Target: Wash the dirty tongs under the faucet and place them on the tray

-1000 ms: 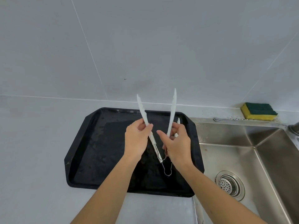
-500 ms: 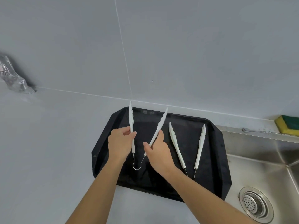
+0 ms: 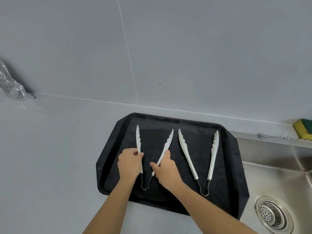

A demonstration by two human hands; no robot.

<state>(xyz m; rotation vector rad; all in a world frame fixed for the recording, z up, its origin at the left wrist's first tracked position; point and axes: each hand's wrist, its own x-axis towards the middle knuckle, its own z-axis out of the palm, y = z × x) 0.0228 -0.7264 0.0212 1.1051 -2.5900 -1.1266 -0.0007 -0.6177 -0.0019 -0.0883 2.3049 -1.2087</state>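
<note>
A black tray lies on the grey counter beside the sink. Two white tongs with wire hinges rest on it, arms spread in a V. The left tongs lie on the tray's left half. My left hand pinches their left arm, and my right hand pinches their right arm. The right tongs lie untouched on the tray's right half. The faucet is out of view.
A steel sink with a round drain sits right of the tray. A yellow-green sponge and a thin metal spoon lie on the sink's back ledge. A crumpled foil piece sits at the far left wall.
Both hands carried the tongs from upright above the tray down onto its left half, next to the second pair. The view shifted left.
</note>
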